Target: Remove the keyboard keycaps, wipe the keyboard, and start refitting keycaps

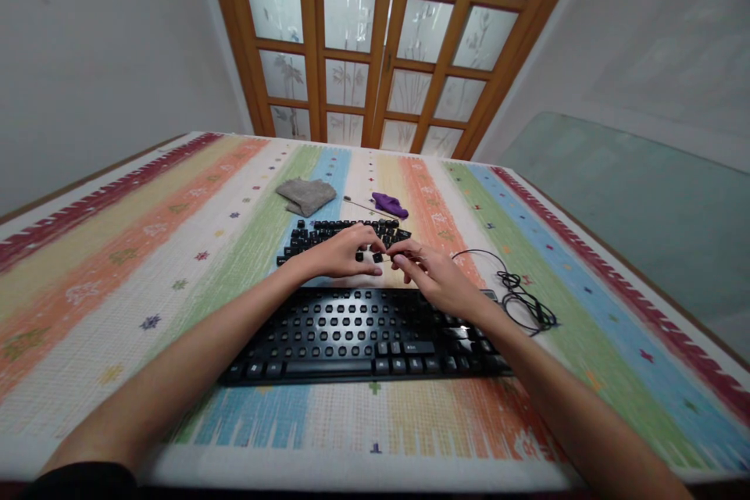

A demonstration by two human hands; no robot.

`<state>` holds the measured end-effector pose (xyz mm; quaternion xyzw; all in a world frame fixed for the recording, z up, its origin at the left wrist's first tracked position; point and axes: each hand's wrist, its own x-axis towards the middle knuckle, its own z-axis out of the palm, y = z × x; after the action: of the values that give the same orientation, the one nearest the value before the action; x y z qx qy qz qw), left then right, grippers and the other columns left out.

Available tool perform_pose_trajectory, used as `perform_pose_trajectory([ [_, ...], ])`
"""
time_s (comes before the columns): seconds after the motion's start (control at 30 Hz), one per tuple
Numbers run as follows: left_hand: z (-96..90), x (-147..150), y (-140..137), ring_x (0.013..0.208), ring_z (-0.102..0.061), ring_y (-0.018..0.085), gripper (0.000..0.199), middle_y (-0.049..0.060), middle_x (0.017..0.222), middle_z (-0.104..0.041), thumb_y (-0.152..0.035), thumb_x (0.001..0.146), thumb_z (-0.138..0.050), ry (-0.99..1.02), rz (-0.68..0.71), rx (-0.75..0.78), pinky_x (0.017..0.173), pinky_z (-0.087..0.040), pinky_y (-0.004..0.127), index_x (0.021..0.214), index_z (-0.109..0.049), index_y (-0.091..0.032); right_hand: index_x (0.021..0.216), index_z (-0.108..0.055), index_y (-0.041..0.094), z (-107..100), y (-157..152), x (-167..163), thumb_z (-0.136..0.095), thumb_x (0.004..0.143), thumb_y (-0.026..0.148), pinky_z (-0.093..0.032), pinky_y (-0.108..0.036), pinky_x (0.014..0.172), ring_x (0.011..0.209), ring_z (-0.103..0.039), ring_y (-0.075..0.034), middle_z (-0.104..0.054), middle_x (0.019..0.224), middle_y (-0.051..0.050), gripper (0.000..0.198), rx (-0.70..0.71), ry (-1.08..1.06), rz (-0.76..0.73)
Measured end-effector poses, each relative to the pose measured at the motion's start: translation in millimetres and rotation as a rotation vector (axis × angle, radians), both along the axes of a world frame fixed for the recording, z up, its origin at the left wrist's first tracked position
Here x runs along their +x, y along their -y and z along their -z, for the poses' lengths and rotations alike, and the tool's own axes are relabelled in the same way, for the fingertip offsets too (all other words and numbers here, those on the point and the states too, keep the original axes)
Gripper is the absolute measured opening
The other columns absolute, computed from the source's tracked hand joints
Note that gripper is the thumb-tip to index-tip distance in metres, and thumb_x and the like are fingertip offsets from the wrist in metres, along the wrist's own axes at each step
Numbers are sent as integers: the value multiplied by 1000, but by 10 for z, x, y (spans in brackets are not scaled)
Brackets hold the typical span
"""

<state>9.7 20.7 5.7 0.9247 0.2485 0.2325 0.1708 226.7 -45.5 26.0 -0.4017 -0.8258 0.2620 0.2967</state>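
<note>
A black keyboard (345, 324) lies across the table in front of me, with most of its keycaps off and bare key posts showing. Just behind it, loose black keycaps (293, 248) are spread in rough rows. Above these keycaps is my left hand (345, 251), its thumb and curved index finger apart with several keycaps visible in the gap. Beside it on the right, my right hand (437, 272) has thumb and fingers drawn together in a pinch over the keycaps. What sits between those fingertips is too small to make out.
Behind the keycaps lie a folded grey cloth (306, 195), a thin stick with a dark tip (369, 208) and a crumpled purple cloth (390, 205). A coiled black cable (524, 301) is on the right. A striped tablecloth (234, 312) covers the table; wood-framed glass doors (378, 47) stand beyond.
</note>
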Motion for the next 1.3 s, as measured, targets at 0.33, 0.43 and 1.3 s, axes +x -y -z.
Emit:
perform_pose_trajectory([
  [0.33,51,33,12,87,-64,19,18,4,95,-72,-21,84,-69,-17,-73,60,81,-48,32,101,-68,-19,107,-59,19,17,17,1,-42,100,34,-47,-30,68,76,-63,-18,-67,88,-6,23,-33,1,95],
  [0.43,61,43,19,85,-64,18,10,5,92,-72,-18,85,-66,-11,-73,83,80,-48,31,94,-69,-17,102,-58,18,73,-8,5,-42,100,34,-47,-30,67,73,-62,-18,-66,85,-6,23,-35,-36,151],
  [1.3,214,30,-13,90,-54,23,12,8,90,-59,-22,82,-60,-241,-261,190,81,-47,35,89,-67,-15,86,-57,18,133,642,-36,-45,98,47,-41,-23,45,48,-53,-11,-64,67,-1,34,-568,-177,19],
])
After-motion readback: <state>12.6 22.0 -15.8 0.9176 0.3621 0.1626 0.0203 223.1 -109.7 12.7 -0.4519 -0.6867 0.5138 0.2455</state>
